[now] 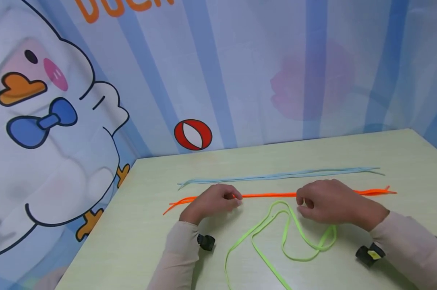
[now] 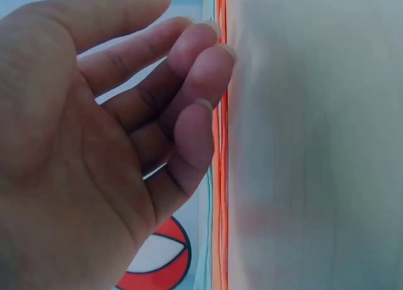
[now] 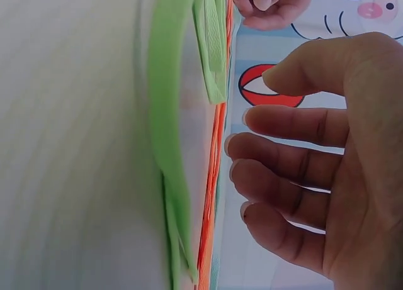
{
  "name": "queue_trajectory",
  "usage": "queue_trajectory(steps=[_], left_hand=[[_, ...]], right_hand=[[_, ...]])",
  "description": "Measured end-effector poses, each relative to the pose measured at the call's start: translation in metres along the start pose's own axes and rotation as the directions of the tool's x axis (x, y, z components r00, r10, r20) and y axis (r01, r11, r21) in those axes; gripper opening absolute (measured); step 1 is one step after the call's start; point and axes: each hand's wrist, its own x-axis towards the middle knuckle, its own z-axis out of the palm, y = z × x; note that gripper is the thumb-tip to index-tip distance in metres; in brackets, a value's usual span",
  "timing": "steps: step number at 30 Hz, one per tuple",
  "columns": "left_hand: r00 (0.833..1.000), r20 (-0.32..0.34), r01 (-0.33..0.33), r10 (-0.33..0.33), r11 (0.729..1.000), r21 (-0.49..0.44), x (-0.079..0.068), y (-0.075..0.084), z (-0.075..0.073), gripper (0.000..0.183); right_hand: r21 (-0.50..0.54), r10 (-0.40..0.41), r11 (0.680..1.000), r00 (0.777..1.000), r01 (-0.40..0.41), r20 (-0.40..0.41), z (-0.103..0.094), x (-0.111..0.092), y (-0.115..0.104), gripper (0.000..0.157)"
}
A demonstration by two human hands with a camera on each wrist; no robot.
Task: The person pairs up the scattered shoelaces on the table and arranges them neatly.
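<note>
Orange shoelaces [image 1: 269,195] lie stretched in a nearly straight line across the table. My left hand [image 1: 212,201] is over their left part, its fingers loosely bent; in the left wrist view the fingertips [image 2: 211,66] overlap the orange strands, and contact cannot be made out. Over the right part hovers my right hand [image 1: 334,203]. Seen from the right wrist, its fingers [image 3: 283,158] are relaxed and spread, with nothing between them and a gap to the laces. A lime-green shoelace [image 1: 301,259] lies in loose loops nearer me, partly below the right hand.
Pale blue shoelaces [image 1: 276,176] run straight behind the orange ones. The light wooden table [image 1: 131,245] ends at a blue-striped cloth backdrop [image 1: 247,80] with a cartoon duck [image 1: 77,161] and a red-and-white ball [image 1: 205,135].
</note>
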Motion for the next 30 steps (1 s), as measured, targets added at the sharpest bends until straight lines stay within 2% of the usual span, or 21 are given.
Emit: queue_trajectory(steps=[4,12,19,25,30], left_hand=[[0.999,0.036,0.006,-0.008,0.999,0.039,-0.001,0.010,0.006,0.015],[0.991,0.122,-0.070,0.057,0.991,0.110,0.003,0.022,0.019,0.011],[0.983,0.170,-0.093,0.062,0.979,0.180,0.006,0.035,0.032,0.009],[0.977,0.189,-0.136,0.094,0.965,0.226,0.004,0.043,0.039,0.005],[0.975,0.194,-0.158,0.109,0.953,0.257,0.005,0.044,0.044,0.010]], right_hand=[[0.024,-0.007,1.000,1.000,0.006,0.019,0.001,0.000,-0.005,0.004],[0.066,-0.003,0.998,0.997,-0.002,0.082,0.005,0.001,-0.010,0.030],[0.049,0.011,0.999,0.991,-0.018,0.135,0.006,0.001,-0.012,0.041],[0.056,0.002,0.998,0.985,-0.012,0.170,0.006,0.001,-0.013,0.040],[0.056,0.002,0.998,0.983,-0.012,0.184,0.006,0.000,-0.014,0.026]])
